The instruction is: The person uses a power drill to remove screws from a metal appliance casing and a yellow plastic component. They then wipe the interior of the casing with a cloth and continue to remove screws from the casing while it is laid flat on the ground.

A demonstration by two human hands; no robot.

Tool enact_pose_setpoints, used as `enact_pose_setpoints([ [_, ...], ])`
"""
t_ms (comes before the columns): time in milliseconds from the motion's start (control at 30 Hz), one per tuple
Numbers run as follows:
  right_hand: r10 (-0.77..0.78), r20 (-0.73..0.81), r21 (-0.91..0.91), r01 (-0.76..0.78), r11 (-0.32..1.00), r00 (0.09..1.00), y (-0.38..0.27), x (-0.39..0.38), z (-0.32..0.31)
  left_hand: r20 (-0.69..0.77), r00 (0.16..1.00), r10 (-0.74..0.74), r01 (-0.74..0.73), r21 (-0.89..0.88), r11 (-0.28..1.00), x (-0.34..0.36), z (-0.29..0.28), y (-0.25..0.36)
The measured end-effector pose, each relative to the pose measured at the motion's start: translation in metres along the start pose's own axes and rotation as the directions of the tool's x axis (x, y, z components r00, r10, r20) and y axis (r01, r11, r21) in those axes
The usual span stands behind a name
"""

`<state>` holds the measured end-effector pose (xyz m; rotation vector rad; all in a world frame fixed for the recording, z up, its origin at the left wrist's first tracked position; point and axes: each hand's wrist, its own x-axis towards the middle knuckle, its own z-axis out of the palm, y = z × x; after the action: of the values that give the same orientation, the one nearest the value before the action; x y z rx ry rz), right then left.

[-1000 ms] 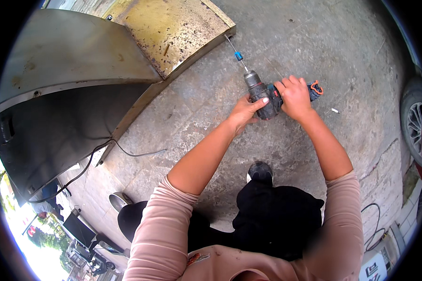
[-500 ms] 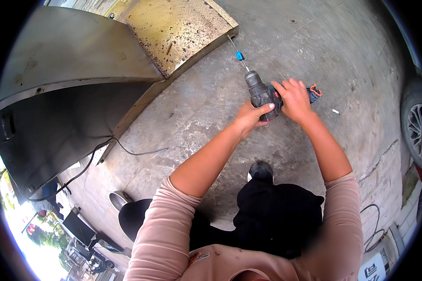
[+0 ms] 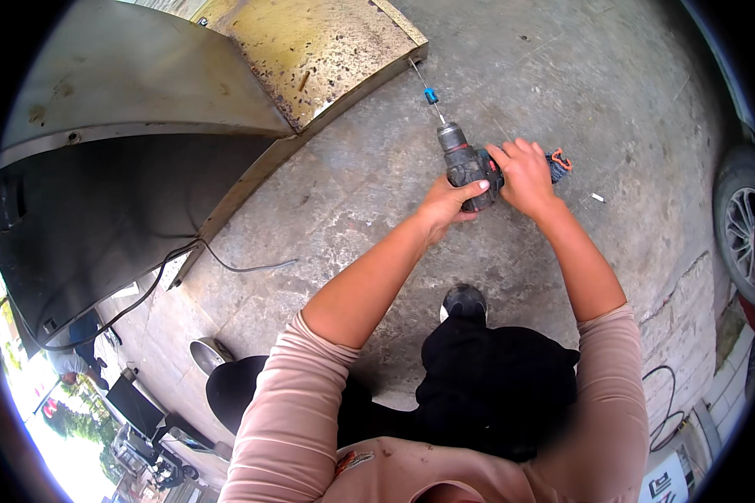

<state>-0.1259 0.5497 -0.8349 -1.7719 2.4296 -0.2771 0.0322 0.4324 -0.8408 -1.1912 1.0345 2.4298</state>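
A dark cordless drill (image 3: 466, 172) lies sideways between my two hands above the concrete. My left hand (image 3: 447, 202) is closed around the rear of its body, thumb on top. My right hand (image 3: 526, 174) wraps the handle on the right side; part of its grip is hidden. From the chuck a long thin bit with a blue sleeve (image 3: 430, 95) points away, its tip at the edge of a rusty yellowish metal panel (image 3: 327, 50). Whether the tip has entered the metal cannot be made out. Beside my right hand is a dark knitted glove with an orange cuff (image 3: 559, 165).
A large metal cabinet with a black side (image 3: 126, 218) fills the left, a black cable (image 3: 155, 285) trailing from it. A metal bowl (image 3: 210, 355) sits near my knee. At the right are a car wheel (image 3: 740, 222) and a small white stick (image 3: 597, 198).
The view has shifted slightly. Both hands keep their grip on the drill, and the bit's tip stays at the panel's edge.
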Motion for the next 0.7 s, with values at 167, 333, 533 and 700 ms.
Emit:
enact_pose_setpoints([
  [167,-0.005,0.001,-0.017,0.005,1.0,1.0,0.0014,-0.0012,0.0015,0.019,1.0,0.021,-0.022,0.005,1.0,0.0014,-0.001,-0.0028],
  [333,-0.005,0.003,-0.021,0.005,1.0,1.0,0.0014,-0.002,-0.0005,0.017,0.999,0.037,-0.037,0.005,0.999,0.0005,-0.0001,-0.0037],
  [533,-0.016,0.001,-0.034,0.017,0.999,1.0,0.0007,-0.0001,-0.0036,0.005,0.999,0.038,-0.038,-0.014,0.999,-0.0009,0.0,-0.0049],
  [700,-0.025,-0.011,-0.036,0.025,0.999,1.0,0.0017,0.0002,-0.0036,-0.005,0.999,0.045,-0.045,-0.016,0.999,-0.0028,0.0016,-0.0035],
])
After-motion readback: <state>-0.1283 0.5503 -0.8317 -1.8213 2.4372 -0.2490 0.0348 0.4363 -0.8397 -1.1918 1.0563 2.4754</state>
